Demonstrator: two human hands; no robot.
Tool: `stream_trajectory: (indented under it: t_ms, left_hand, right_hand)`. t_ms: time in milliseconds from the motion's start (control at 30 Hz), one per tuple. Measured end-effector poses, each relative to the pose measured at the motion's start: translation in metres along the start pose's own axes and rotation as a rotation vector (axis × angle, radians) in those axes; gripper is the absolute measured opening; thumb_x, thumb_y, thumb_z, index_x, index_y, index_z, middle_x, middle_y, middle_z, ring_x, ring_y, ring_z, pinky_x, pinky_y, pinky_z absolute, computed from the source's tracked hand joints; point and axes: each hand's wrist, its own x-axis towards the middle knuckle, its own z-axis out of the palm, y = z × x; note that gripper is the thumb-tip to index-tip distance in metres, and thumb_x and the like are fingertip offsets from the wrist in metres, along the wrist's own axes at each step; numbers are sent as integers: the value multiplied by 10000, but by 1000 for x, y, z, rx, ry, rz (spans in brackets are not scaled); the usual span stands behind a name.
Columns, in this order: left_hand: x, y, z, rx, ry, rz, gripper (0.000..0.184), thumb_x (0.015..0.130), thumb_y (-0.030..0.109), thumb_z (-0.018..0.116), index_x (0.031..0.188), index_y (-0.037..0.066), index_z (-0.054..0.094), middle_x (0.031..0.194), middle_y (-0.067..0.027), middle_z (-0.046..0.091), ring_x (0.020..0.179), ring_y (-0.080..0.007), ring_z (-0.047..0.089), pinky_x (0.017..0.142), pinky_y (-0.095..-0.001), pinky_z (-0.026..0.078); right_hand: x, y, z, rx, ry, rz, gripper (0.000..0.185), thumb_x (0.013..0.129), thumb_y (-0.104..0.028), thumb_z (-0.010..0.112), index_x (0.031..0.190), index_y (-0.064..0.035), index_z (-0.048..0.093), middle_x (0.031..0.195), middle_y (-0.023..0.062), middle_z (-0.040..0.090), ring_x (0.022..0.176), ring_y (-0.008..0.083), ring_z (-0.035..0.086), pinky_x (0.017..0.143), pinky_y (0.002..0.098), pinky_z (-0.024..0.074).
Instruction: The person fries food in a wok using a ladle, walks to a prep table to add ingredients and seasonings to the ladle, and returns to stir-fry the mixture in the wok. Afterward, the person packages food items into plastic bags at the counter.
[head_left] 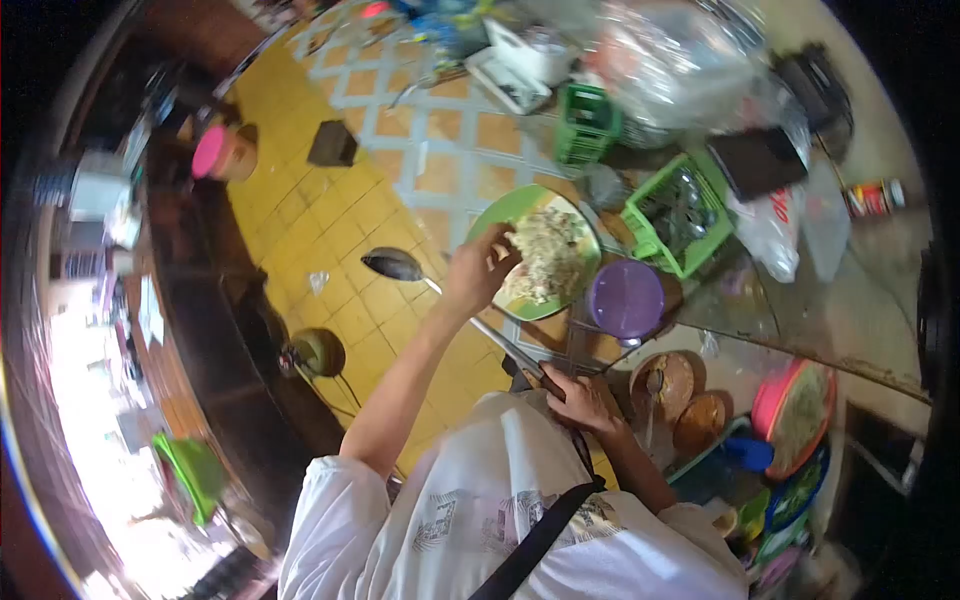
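Your right grip (580, 400) holds the stiff-looking ladle (392, 264) by its narrow end; whether your left grip (500, 257) pinches the soft-looking food (552, 258) on the plate (508, 204) near the tabletop's (437, 168) edge, I cannot tell.

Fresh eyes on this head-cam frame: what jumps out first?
Likely the green plate near the centre, heaped with pale food, with the left hand's fingertips at the heap's near-left edge. Next, the long-handled spoon slanting across the middle, its handle in the right hand and its dark bowl over the yellow tiled floor. Just right of the plate, a round purple item also stands out.
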Motion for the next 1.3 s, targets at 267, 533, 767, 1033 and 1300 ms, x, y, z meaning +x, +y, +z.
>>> stream_trajectory:
  t_ms: [267,533,767,1033,1300]
  left_hand:
    - [-345,-15,-107,-161,908,-151,196,708,-59,719,819,19,578,865,-46,634,723,-95,549,640,-221,446]
    - [-676,41,-13,50,1700,-562,170,719,-17,719,804,34,581,827,-30,628,708,-85,537,644,-211,433]
    - [-832,37,155,-308,2340,-1149,126,812,106,683,810,31,582,745,0,590,666,-67,515,614,-253,448]
    - [-757,55,363,-651,3053,-1549,235,777,245,689,844,29,624,758,-48,643,650,-135,607,609,-295,487]
    - [-789,-10,549,325,4390,-691,160,816,280,637,707,184,569,608,59,446,501,-83,413,422,-251,321]
  right_hand:
    - [2,-78,52,-95,-268,-144,574,765,-126,613,1314,-63,461,1034,225,620,966,274,624,835,316,471]
    - [-40,-107,212,-72,-624,-564,556,795,-5,587,1325,14,422,924,79,635,772,158,590,690,292,472]
    - [-132,-227,398,-108,-1088,-598,591,837,12,576,1379,-16,342,640,-22,474,498,51,441,450,211,373]
    - [-233,-320,545,-136,-1558,-979,537,806,26,618,1314,-47,458,776,23,576,487,71,464,402,231,368]
    - [-400,-401,716,-239,-1858,-913,552,785,47,615,1309,10,446,888,85,607,598,92,496,413,233,365]
